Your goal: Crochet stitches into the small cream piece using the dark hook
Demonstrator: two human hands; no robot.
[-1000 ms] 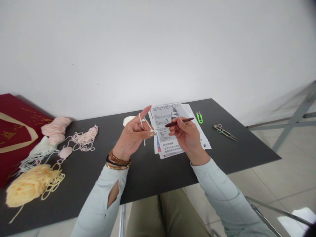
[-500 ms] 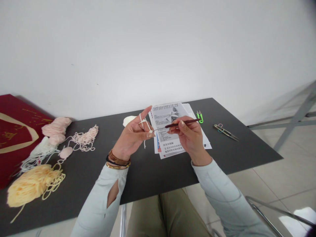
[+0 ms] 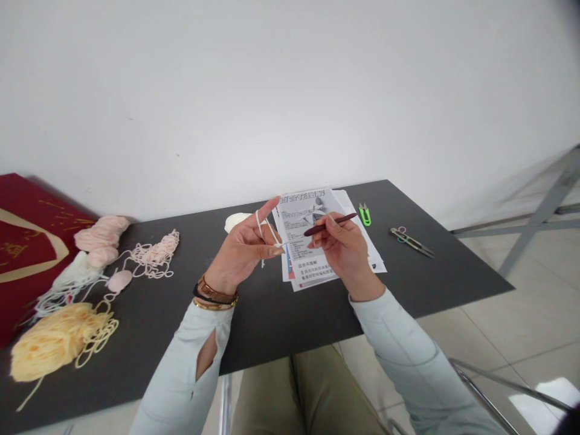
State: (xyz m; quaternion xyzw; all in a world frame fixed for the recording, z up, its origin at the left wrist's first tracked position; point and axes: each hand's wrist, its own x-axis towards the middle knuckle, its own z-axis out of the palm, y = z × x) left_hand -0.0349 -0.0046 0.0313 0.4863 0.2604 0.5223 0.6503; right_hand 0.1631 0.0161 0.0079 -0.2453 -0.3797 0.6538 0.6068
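Over a stack of printed sheets [image 3: 319,272] on a dark bench [image 3: 290,329], a person in pale sleeves is holding white yarn [image 3: 258,222] and a dark-handled tool [image 3: 330,224]. The left hand [image 3: 242,251], at the sheets' left edge, is pinching the yarn at its fingertips, a strand looping around its raised index finger. The right hand [image 3: 345,248] is gripping the tool's handle above the sheets, the thin shaft apparently reaching toward the pinch; its tip is too small to make out. The yarn is looking light, soft and limp, probably best held close to the pinch; the tool is looking light and stiff, its thick handle offering the surest hold. The right hand is hiding some of the print. A white ball [image 3: 234,221] is lying left of the sheets, partly behind the left hand. Green snips [image 3: 365,215] are lying just beside the sheets' right edge, scissors [image 3: 411,243] farther right. Well left of the sheets, loose pink yarn [image 3: 156,254], a yellow skein [image 3: 49,344] and a red bag [image 3: 27,196] are sitting apart from both hands.
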